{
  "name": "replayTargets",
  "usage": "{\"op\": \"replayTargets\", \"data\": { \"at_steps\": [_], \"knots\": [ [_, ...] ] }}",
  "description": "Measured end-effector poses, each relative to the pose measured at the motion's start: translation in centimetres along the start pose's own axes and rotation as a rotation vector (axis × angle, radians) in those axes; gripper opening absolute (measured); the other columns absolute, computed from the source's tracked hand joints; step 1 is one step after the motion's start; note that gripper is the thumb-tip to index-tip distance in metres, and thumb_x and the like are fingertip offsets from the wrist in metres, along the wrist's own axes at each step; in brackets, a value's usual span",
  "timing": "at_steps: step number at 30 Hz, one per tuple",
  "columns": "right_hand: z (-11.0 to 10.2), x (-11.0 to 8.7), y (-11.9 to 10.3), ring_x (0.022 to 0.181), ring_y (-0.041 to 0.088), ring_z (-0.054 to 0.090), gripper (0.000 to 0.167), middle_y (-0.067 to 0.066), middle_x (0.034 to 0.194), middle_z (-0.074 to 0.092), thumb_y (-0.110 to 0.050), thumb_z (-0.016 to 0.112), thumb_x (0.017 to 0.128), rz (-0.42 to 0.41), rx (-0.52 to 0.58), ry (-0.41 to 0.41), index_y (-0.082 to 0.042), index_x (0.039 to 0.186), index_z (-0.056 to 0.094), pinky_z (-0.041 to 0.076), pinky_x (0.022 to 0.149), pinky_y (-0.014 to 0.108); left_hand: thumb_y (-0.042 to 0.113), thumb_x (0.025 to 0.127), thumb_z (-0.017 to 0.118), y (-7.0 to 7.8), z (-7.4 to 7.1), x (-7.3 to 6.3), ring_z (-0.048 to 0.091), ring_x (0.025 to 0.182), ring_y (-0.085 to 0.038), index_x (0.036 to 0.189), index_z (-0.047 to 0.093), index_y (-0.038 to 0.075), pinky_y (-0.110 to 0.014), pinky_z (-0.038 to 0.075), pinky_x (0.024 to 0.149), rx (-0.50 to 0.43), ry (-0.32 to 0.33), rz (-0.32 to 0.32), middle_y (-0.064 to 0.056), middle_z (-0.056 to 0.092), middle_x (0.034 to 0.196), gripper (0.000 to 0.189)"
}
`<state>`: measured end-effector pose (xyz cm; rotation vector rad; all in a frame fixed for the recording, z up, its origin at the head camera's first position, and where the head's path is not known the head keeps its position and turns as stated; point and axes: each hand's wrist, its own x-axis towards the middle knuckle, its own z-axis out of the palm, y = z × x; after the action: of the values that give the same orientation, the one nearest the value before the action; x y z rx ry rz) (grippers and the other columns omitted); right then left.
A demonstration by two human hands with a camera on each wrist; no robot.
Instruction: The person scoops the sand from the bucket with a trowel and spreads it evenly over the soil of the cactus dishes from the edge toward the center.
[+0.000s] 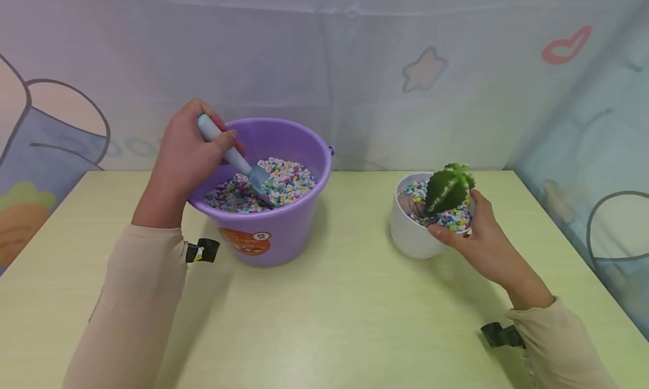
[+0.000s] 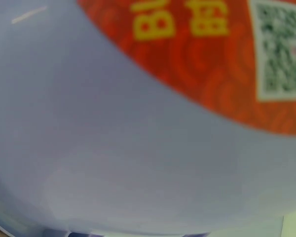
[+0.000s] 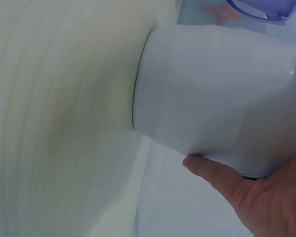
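My left hand [image 1: 187, 146] grips the pale blue handle of a small scoop [image 1: 235, 158] over the purple bucket [image 1: 299, 225]. The scoop's blade is partly sunk in multicoloured pebbles [image 1: 296, 187] inside the bucket. On the right, my right hand [image 1: 484, 245] holds a white pot [image 1: 412, 234] by its near right rim, with the thumb in front. A green ribbed cactus [image 1: 448, 190] leans to the right in the pot, among similar pebbles and a brownish patch. In the right wrist view, one finger lies along the pot's side [image 3: 212, 98].
Bucket and pot stand apart on a pale yellow-green table [image 1: 324, 327]. A printed cloth backdrop [image 1: 365, 84] rises behind the table's far edge. The left wrist view is filled by the bucket's wall and its orange label [image 2: 197, 64]. Black straps [image 1: 201, 251] show at both sleeves.
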<state>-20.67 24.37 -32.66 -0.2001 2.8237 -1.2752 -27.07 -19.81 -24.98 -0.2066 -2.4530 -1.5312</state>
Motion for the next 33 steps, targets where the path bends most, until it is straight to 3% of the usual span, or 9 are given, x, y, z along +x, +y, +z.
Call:
{"op": "replayTargets", "data": {
  "at_steps": [8,20,33],
  "knots": [
    [-0.04,-0.09,-0.17,0.139,0.046,0.012,0.1,0.027,0.154,0.001,-0.035,0.068,0.094,-0.04,0.015,0.024,-0.004,0.154,-0.006,0.019,0.106,0.067,0.011,0.098,0.06,0.28,0.06,-0.08,0.069,0.071,-0.011,0.099,0.044,0.002,-0.023,0.057,0.064,0.014,0.016,-0.016,-0.015,0.072,0.087,0.018],
    [0.07,-0.03,0.04,0.14,0.046,0.011,0.101,0.026,0.155,0.0,-0.036,0.067,0.094,-0.031,0.019,0.016,-0.005,0.154,-0.007,0.019,0.106,0.068,0.012,0.097,0.06,0.18,0.24,-0.1,0.068,0.066,-0.011,0.099,0.045,0.002,-0.021,0.056,0.062,0.07,0.042,-0.006,-0.017,0.071,0.09,0.018],
    [0.04,-0.13,-0.04,0.14,0.046,0.012,0.103,0.026,0.156,-0.001,-0.038,0.066,0.094,-0.005,0.015,0.01,-0.005,0.154,-0.012,0.019,0.107,0.068,0.014,0.098,0.061,0.28,0.24,-0.35,0.069,0.068,-0.011,0.099,0.045,0.003,-0.021,0.055,0.063,0.061,0.042,0.001,-0.013,0.073,0.086,0.019]
  ]
}}
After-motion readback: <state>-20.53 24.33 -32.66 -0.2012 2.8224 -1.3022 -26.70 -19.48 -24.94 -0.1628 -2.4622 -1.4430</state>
